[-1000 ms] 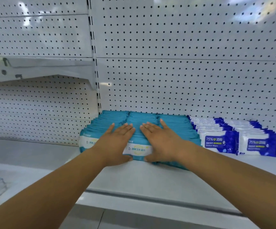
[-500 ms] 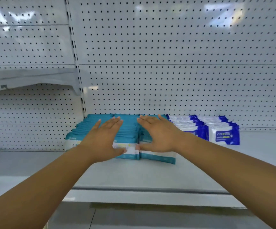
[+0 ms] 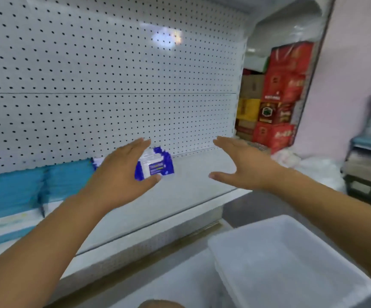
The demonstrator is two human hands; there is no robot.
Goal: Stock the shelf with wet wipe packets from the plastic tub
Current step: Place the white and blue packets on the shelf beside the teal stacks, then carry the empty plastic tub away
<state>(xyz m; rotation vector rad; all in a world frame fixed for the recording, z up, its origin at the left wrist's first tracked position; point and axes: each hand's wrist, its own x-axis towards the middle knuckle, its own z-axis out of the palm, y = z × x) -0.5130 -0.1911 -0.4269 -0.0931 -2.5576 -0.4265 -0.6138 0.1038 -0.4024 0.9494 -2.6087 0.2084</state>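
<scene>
Hands hover spread above the shelf

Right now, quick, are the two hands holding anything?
Left hand: open, fingers straight, holding nothing; the dark blue and white plastic wipe packets are just behind it.
Right hand: open, holding nothing.

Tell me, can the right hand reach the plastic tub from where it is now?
Probably yes. The right hand is open and holds nothing, raised over the shelf, and the plastic tub sits open-topped just below its forearm with nothing between them.
</scene>
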